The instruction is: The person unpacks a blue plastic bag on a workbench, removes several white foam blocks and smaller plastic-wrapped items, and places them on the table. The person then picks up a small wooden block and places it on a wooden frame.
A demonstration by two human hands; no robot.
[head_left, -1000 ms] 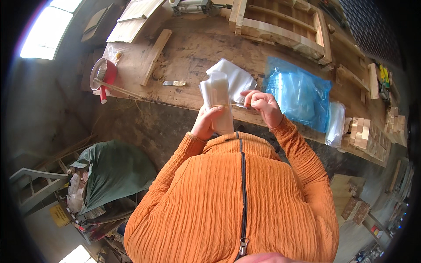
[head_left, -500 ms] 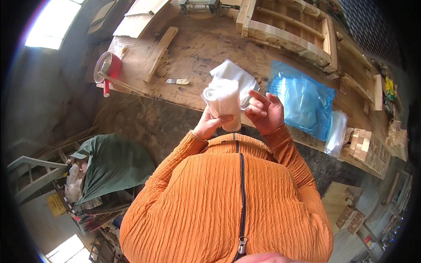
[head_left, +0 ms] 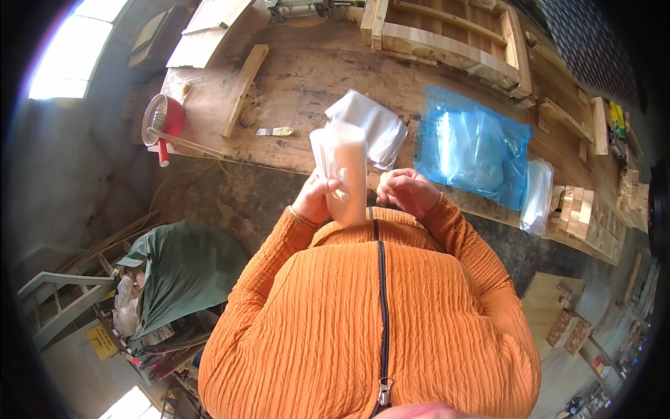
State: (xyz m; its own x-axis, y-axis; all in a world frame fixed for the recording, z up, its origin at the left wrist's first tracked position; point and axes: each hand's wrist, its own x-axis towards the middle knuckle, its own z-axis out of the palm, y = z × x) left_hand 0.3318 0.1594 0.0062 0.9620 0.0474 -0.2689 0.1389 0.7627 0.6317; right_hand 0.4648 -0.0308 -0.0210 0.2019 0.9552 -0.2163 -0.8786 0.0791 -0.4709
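My left hand [head_left: 314, 198] grips a folded sheaf of translucent plastic bags [head_left: 347, 164], its thumb across the front. The sheaf stands roughly upright before my chest. To its right is my right hand [head_left: 410, 193], apart from the sheaf, with its fingers curled in toward the thumb; anything between them is hidden. Just beyond, a stack of clear plastic bags [head_left: 373, 126] lies on the wooden workbench [head_left: 300, 91]. A blue plastic bag [head_left: 478, 150] lies flat on the bench, to the right of that stack.
A putty-knife-like tool [head_left: 276, 131] and a wood strip [head_left: 246, 91] lie on the bench. A red pan [head_left: 172, 119] with sticks across it stands at the left end. Wooden frames [head_left: 447, 45], a clear plastic packet [head_left: 537, 192] and wood blocks [head_left: 578, 209] occupy the right side.
The sheaf in my left hand has shifted slightly left and tilted more upright. My right hand has come down toward my chest, and its spread fingers have curled in.
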